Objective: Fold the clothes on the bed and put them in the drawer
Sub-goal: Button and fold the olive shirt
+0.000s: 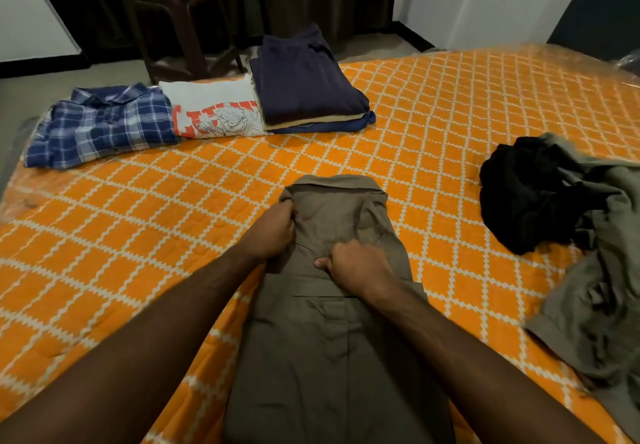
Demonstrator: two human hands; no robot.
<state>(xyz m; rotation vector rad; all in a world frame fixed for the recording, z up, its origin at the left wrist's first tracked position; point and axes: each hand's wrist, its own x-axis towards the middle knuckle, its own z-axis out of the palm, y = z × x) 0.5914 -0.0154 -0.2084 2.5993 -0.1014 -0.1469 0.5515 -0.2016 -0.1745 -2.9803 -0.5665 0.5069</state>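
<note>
On orange bed (450,104), both hands (273,232) gripping brown shirt (332,339), folded clothes (308,86) beyond

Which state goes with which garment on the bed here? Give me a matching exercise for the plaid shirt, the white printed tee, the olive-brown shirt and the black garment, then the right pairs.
Column one:
1. plaid shirt
2. white printed tee
3. olive-brown shirt
4. black garment

Column two:
A. crumpled in an unfolded heap on the right side of the bed
B. gripped by both hands, partly folded
C. folded, at the left end of the far row
D. folded, between two other folded items

Pairs: 1-C, 2-D, 3-B, 4-A. The left hand and right hand both clutch the olive-brown shirt.
</note>
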